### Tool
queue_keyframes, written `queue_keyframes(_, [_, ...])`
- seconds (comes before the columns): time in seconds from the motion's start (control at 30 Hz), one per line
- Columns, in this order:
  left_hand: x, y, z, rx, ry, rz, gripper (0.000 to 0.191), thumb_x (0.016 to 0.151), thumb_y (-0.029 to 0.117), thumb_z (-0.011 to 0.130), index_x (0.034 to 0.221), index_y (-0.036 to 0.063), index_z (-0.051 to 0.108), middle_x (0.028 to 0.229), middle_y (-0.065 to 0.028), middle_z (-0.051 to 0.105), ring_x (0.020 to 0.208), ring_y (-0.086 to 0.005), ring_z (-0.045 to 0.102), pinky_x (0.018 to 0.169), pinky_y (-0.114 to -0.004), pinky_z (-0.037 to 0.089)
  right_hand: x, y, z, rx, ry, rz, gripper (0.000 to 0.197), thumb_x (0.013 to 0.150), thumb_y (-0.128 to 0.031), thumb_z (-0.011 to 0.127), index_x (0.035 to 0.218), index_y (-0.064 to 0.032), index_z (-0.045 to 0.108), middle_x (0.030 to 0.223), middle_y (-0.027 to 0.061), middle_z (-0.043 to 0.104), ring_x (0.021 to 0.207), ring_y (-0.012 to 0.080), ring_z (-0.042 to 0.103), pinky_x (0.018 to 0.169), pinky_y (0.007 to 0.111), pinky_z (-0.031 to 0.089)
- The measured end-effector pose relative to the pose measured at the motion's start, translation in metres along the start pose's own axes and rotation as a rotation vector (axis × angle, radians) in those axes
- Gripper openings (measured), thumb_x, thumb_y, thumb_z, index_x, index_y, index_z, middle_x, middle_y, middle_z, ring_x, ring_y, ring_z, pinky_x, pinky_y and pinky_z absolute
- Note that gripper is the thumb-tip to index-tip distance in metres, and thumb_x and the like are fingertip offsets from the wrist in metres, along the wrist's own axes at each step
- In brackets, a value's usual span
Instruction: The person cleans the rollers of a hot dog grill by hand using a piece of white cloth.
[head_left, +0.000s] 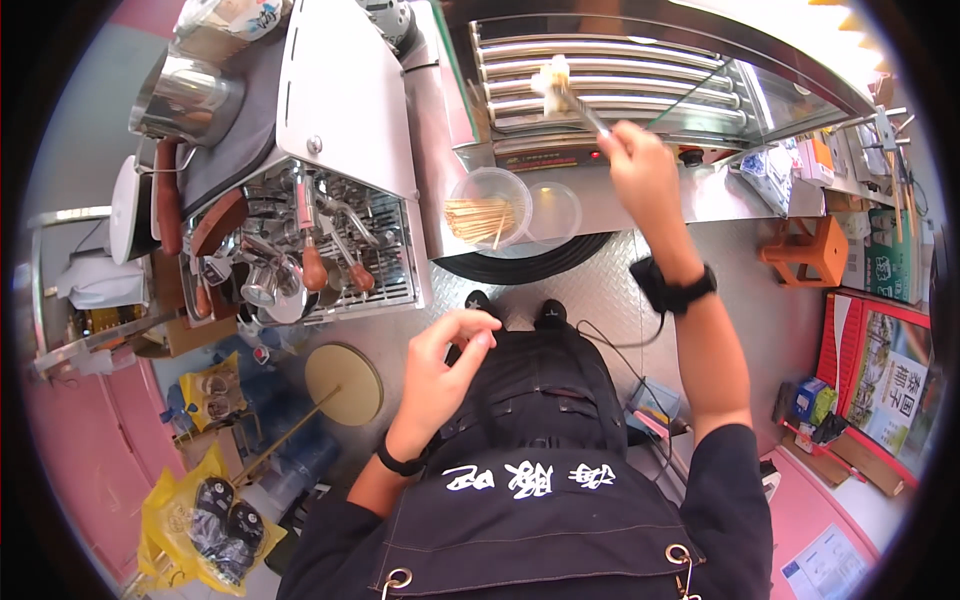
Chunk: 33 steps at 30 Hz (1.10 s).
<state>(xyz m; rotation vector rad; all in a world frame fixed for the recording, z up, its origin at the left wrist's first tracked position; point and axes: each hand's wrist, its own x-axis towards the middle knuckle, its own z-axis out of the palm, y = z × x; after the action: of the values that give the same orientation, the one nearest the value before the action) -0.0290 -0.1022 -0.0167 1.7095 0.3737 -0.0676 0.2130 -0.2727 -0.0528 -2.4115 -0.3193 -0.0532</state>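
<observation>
My right hand (641, 169) grips the handle of metal tongs (585, 111), reaching over a roller grill (637, 82) with several shiny steel rollers. At the far end of the tongs is a white wad (553, 81), perhaps folded paper, over the rollers; contact with them cannot be told. My left hand (446, 356) hangs in front of my dark apron, its fingers loosely curled and the thumb near the fingertips, with nothing visible in it. Between the grill and me, a clear plastic tub (523, 196) of wooden sticks (476, 217) stands on the steel counter beside a round clear lid (555, 214).
At left stands an espresso machine (345, 97) with wooden-handled levers and a metal pitcher (191, 97) on top. A glass panel (457, 67) edges the grill's left side. Below the counter lies a black coiled hose (525, 262). An orange stool (806, 251) is at right.
</observation>
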Motion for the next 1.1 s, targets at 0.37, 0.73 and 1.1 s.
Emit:
queue_keyframes(0.37, [-0.003, -0.021, -0.055, 0.124, -0.118, -0.071, 0.012, 0.081, -0.001, 0.057, 0.091, 0.0005, 0.063, 0.079, -0.0058, 0.064, 0.071, -0.0116, 0.058, 0.065, -0.024, 0.044, 0.153, -0.015, 0.086, -0.386, 0.145, -0.038, 0.023, 0.077, -0.026, 0.055, 0.086, -0.0072, 0.064, 0.087, 0.0143, 0.065, 0.085, 0.0332, 0.061, 0.075, 0.043, 0.048])
queue_keyframes(0.73, [-0.007, -0.029, -0.06, 0.048, -0.158, -0.168, 0.012, 0.083, 0.0, 0.056, 0.093, 0.0006, 0.062, 0.082, -0.005, 0.063, 0.072, -0.011, 0.059, 0.065, -0.023, 0.044, 0.169, -0.006, 0.1, -0.689, 0.127, -0.152, 0.036, 0.08, -0.04, 0.056, 0.096, -0.0084, 0.063, 0.093, 0.0083, 0.065, 0.088, 0.0275, 0.061, 0.08, 0.038, 0.046])
queue_keyframes(1.1, [-0.012, -0.126, -0.044, -0.254, -0.235, -0.394, 0.015, 0.087, 0.006, 0.054, 0.101, 0.0031, 0.058, 0.087, -0.0033, 0.06, 0.078, -0.0099, 0.056, 0.071, -0.022, 0.044, 0.167, 0.001, 0.088, -0.75, 0.019, -0.244, 0.027, 0.084, -0.031, 0.051, 0.092, -0.0078, 0.064, 0.092, 0.009, 0.065, 0.081, 0.0243, 0.063, 0.076, 0.037, 0.048])
